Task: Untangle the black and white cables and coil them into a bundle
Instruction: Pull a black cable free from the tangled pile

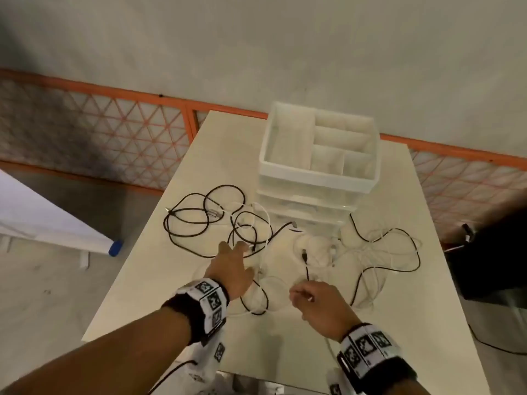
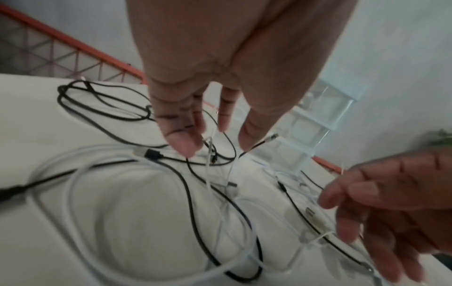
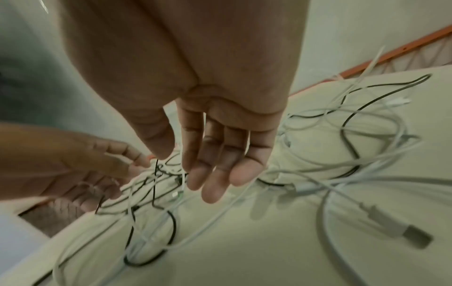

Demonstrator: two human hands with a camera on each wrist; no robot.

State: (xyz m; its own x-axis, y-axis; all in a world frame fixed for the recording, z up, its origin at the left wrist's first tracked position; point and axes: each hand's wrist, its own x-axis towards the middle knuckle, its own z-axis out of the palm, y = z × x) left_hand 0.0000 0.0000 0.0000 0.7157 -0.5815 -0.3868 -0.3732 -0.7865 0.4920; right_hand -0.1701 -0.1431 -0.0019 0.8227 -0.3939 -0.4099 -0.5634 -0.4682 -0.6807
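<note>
Black cables and white cables lie tangled in loops across a white table. My left hand reaches over the middle of the tangle with its fingers stretched out, the fingertips just above a thin white strand and a black plug. My right hand hovers nearer the front edge. A thin white cable runs between its thumb and forefinger, which appear to pinch it. A white USB plug lies to its right.
A white plastic drawer organizer with open top compartments stands at the back of the table, touching the cables. An orange mesh fence runs behind. A dark object sits off the table's right side.
</note>
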